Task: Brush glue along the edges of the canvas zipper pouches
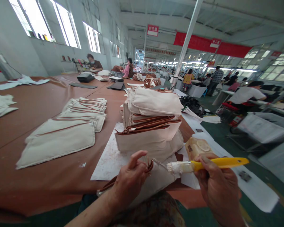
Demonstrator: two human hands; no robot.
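My right hand [216, 186] is closed around the yellow handle of a paintbrush [222, 162]. Its white-coated bristles point left, close to the edge of a cream fabric piece with brown trim [153, 179]. My left hand [132, 176] is closed on that piece at its brown-trimmed edge, the fingers curled and the index finger raised. Behind the hands rises a stack of similar cream pieces [153, 101], some showing brown edges. Just beyond my right hand stands a yellowish plastic container [197, 147], partly covered by the hand.
More cream pieces [63, 135] lie overlapped on the brown-covered table [49, 179], left of the stack. White paper [106, 167] lies under the stack. Dark flat pieces [85, 78] sit farther back. Several people work in the background, and a white bin [262, 129] stands to the right.
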